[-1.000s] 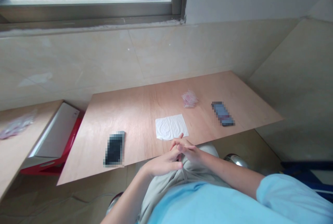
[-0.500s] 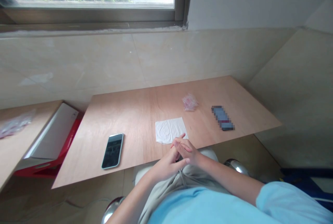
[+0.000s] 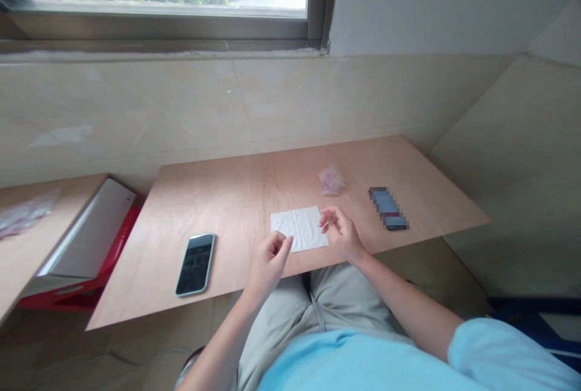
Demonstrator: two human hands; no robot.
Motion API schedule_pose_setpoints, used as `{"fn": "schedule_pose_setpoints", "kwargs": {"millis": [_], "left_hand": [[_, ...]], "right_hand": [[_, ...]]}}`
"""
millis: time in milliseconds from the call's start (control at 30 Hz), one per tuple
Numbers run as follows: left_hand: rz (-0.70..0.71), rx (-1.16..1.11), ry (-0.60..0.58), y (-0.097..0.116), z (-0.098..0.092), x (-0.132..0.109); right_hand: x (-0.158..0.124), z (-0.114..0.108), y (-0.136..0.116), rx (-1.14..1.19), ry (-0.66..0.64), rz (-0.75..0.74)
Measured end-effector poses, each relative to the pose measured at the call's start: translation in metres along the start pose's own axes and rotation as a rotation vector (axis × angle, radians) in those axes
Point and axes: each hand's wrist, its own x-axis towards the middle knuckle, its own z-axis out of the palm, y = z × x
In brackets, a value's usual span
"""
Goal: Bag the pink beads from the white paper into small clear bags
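A white paper napkin (image 3: 297, 224), creased and roughly square, lies flat near the table's front edge. My left hand (image 3: 269, 262) is over its lower left corner, fingers loosely curled and the thumb apart from them; I see nothing in it. By the napkin's right edge, my right hand (image 3: 341, 235) hovers with bent, parted fingers and holds nothing visible. Whether either hand touches the paper I cannot tell. Behind the napkin sits a crumpled clear plastic wrapper (image 3: 331, 180) with reddish print.
A dark-screened phone (image 3: 196, 264) lies at the left of the wooden table (image 3: 222, 197). A pixelated dark object (image 3: 388, 208) lies at the right. Another table (image 3: 49, 197) on the left bears a plastic bag (image 3: 27, 216). A tiled wall and a window stand behind.
My hands were clasped together at the table's front edge. They have come apart, the left moving left and the right moving up and right. The napkin stays in place.
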Motion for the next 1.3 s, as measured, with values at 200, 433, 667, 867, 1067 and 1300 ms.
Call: {"fn": "schedule_pose_setpoints", "kwargs": {"millis": [200,433,667,867,1067,1300], "left_hand": [[0.077,-0.108,-0.107,-0.001,0.000,0.000],[0.223,0.112,-0.197,-0.012,0.001,-0.005],[0.179,0.117,-0.123,-0.011,-0.001,-0.009],[0.125,0.106,0.020,-0.019,-0.005,-0.004],[0.102,0.116,0.060,-0.025,-0.005,0.001],[0.107,0.125,0.068,-0.022,-0.001,0.003]], "right_hand": [[0.009,-0.021,0.004,-0.141,0.139,-0.031],[0.034,-0.043,0.027,-0.092,0.355,-0.048],[0.122,-0.068,0.044,-0.420,0.344,-0.084],[0.194,-0.075,0.059,-0.772,0.112,0.136],[0.205,-0.075,0.078,-0.827,0.024,0.225],[0.203,-0.080,0.079,-0.859,0.034,0.205]]}}
